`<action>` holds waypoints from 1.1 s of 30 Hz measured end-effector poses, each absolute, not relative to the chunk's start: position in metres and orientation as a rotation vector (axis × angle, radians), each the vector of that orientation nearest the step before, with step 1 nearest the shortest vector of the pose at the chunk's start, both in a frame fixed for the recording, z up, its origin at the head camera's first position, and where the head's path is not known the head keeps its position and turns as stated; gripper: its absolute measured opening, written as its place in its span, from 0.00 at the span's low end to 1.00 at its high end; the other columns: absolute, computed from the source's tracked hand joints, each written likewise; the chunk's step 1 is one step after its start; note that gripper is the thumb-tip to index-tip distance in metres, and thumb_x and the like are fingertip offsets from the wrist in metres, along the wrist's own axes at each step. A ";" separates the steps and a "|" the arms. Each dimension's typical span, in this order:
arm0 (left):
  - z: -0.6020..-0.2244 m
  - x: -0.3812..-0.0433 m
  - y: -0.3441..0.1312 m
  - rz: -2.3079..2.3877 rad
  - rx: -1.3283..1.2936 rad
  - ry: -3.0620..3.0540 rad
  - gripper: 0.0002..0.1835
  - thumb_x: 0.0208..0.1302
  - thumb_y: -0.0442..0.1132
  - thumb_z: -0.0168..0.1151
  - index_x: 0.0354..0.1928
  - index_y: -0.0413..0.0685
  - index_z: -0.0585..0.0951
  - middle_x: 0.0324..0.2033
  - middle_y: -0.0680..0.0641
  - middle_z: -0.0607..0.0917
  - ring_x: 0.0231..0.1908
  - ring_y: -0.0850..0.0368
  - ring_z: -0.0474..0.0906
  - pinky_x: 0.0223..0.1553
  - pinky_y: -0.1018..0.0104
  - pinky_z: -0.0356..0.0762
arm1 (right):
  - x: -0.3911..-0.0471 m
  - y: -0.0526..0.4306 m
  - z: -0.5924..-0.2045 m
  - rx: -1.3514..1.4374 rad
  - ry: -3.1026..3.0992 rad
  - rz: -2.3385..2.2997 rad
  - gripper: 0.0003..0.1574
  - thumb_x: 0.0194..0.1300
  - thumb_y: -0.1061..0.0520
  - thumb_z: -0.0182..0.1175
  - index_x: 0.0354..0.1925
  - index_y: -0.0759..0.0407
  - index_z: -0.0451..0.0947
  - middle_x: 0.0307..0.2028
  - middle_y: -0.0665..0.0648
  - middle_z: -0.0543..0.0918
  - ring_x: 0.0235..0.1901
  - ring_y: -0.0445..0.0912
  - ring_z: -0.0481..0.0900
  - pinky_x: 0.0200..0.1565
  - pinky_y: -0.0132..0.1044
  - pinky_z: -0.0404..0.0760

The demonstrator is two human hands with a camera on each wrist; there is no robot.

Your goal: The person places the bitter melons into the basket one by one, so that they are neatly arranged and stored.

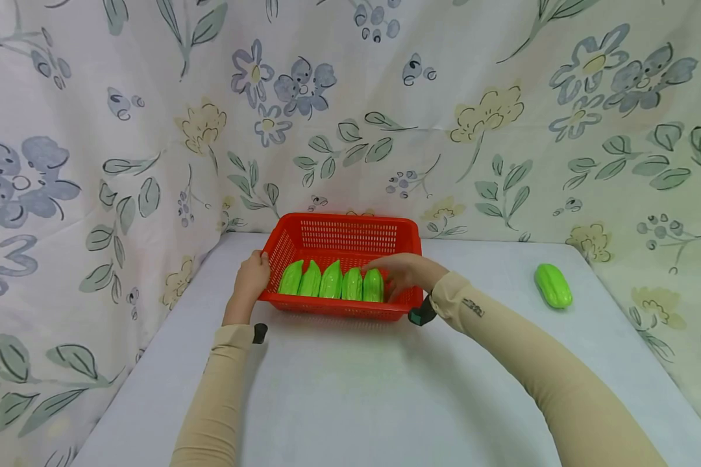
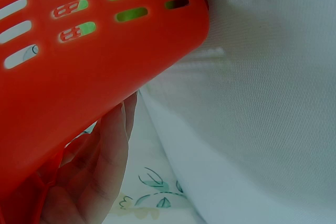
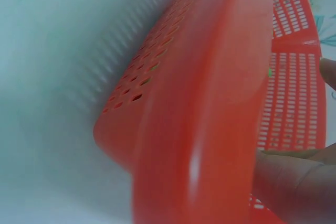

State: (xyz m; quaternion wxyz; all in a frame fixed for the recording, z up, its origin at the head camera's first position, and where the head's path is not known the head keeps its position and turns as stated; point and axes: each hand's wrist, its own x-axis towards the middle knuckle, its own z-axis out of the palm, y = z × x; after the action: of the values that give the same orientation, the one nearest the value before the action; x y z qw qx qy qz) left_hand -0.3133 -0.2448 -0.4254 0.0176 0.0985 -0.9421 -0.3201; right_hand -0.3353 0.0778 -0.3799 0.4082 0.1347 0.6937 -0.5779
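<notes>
A red perforated plastic basket stands on the table, with several bright green ridged fruits lying side by side in it. They look like glossy star fruits. My left hand grips the basket's left rim; in the left wrist view its fingers are bent against the red wall. Over the right end of the basket, my right hand reaches inside with fingers spread, right beside the rightmost green fruit. The right wrist view has the near rim hiding part of this hand, and no fruit shows between thumb and fingers.
One more green fruit lies apart on the right side of the white-covered table. A floral curtain hangs close behind the basket and along both sides of the table.
</notes>
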 end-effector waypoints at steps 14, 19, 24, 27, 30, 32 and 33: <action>-0.424 -0.312 -0.244 -0.982 0.295 -2.931 0.28 0.80 0.47 0.29 0.69 0.33 0.62 0.59 0.28 0.75 0.50 0.37 0.77 0.50 0.44 0.75 | -0.335 0.084 -0.373 0.283 1.778 -1.455 0.48 0.68 0.46 0.60 0.75 0.55 0.47 0.72 0.71 0.55 0.66 0.74 0.61 0.61 0.63 0.70; -0.425 -0.312 -0.244 -0.981 0.294 -2.933 0.29 0.79 0.47 0.29 0.69 0.33 0.62 0.59 0.28 0.75 0.50 0.37 0.78 0.50 0.43 0.75 | -0.336 0.086 -0.373 0.263 1.800 -1.442 0.48 0.67 0.46 0.61 0.75 0.54 0.48 0.72 0.70 0.56 0.66 0.73 0.62 0.60 0.62 0.70; -0.425 -0.312 -0.244 -0.975 0.285 -2.927 0.29 0.79 0.47 0.29 0.68 0.33 0.62 0.59 0.28 0.75 0.51 0.36 0.77 0.51 0.43 0.75 | -0.336 0.088 -0.373 0.237 1.839 -1.440 0.47 0.67 0.45 0.61 0.74 0.54 0.50 0.72 0.69 0.56 0.66 0.71 0.63 0.61 0.62 0.71; -0.425 -0.313 -0.244 -0.974 0.285 -2.929 0.29 0.79 0.47 0.29 0.68 0.33 0.62 0.59 0.28 0.75 0.51 0.36 0.77 0.51 0.43 0.75 | -0.336 0.089 -0.373 0.205 1.861 -1.440 0.48 0.67 0.45 0.60 0.74 0.56 0.49 0.73 0.69 0.55 0.67 0.71 0.61 0.63 0.62 0.68; -0.425 -0.313 -0.245 -0.975 0.295 -2.934 0.29 0.79 0.47 0.29 0.68 0.33 0.62 0.59 0.29 0.75 0.51 0.36 0.77 0.51 0.43 0.75 | -0.335 0.090 -0.373 0.135 1.900 -1.434 0.47 0.68 0.46 0.59 0.75 0.57 0.49 0.74 0.67 0.52 0.69 0.71 0.59 0.66 0.61 0.65; -0.425 -0.313 -0.245 -0.970 0.293 -2.938 0.29 0.79 0.47 0.28 0.69 0.33 0.62 0.59 0.28 0.75 0.51 0.36 0.77 0.51 0.43 0.75 | -0.333 0.091 -0.373 0.091 1.921 -1.443 0.47 0.69 0.46 0.58 0.75 0.58 0.48 0.75 0.66 0.51 0.70 0.70 0.56 0.67 0.61 0.62; -0.425 -0.313 -0.245 -0.969 0.292 -2.939 0.29 0.79 0.47 0.28 0.69 0.33 0.62 0.59 0.28 0.75 0.51 0.35 0.77 0.50 0.43 0.75 | -0.333 0.092 -0.372 0.067 1.941 -1.437 0.46 0.69 0.46 0.57 0.75 0.58 0.48 0.75 0.65 0.51 0.70 0.70 0.56 0.68 0.61 0.62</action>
State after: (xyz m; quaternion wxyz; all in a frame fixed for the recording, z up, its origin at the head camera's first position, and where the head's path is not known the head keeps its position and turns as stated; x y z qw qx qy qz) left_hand -0.3133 -0.2449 -0.4252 0.0164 0.0938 -0.9454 -0.3118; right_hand -0.3327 0.0921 -0.3722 0.3548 0.0257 0.7512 -0.5560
